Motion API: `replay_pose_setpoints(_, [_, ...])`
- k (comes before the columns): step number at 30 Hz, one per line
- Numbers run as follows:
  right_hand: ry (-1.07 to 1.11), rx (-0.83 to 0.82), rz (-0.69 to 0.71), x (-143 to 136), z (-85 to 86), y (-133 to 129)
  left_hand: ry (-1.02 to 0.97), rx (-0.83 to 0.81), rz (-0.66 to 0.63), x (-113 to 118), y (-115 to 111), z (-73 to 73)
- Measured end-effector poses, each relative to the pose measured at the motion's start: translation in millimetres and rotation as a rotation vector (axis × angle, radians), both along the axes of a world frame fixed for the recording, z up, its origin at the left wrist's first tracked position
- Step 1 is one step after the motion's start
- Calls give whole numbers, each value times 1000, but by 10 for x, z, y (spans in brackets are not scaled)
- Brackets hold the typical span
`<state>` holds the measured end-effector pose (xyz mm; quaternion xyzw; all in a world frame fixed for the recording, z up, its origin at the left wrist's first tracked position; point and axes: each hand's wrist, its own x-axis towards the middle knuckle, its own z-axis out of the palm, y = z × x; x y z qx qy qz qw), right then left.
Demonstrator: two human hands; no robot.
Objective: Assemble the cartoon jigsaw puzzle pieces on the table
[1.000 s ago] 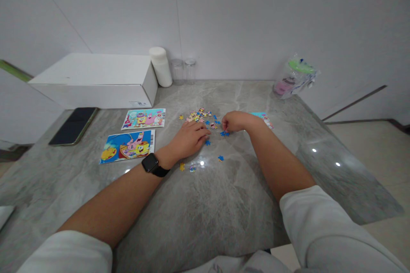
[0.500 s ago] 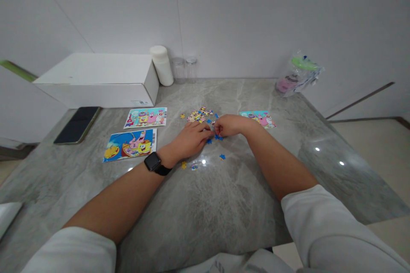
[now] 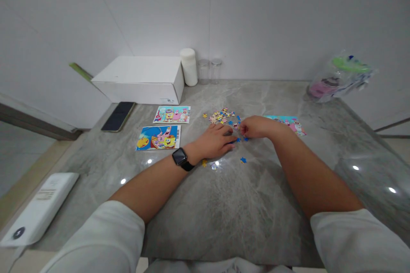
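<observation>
Small jigsaw pieces (image 3: 221,116) lie in a loose pile at the middle of the grey marbled table (image 3: 230,204). My left hand (image 3: 216,140) rests palm down just in front of the pile, fingers spread, with blue pieces by its fingertips. To its right, my right hand (image 3: 250,128) has its fingers pinched together at the pile's edge; whatever lies between them is too small to make out. A blue piece (image 3: 243,160) sits apart, nearer to me. A yellow piece (image 3: 204,163) and a pale patterned piece (image 3: 214,166) lie below my left wrist.
Picture cards (image 3: 172,114) (image 3: 158,137) lie at left, another card (image 3: 296,126) behind my right forearm. Further out are a phone (image 3: 118,116), white box (image 3: 137,70), white bottle (image 3: 189,67), two clear jars (image 3: 209,71), a bagged item (image 3: 339,77) and a white power bank (image 3: 41,207).
The view has swung left, bringing the power bank fully into sight. My left hand's fingers have spread a little; my right hand stays pinched at the pieces.
</observation>
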<state>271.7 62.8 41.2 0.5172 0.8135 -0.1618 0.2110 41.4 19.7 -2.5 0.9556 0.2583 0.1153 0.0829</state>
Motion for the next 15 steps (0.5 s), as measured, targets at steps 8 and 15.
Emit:
replay_pose_setpoints(8, [-23,6,-33,-31,52,-31,-30,-15,5,-7,11,-17])
replay_pose_setpoints(15, [13,24,-74,-5,204,-89,-65,-21,15,-21,61,-82])
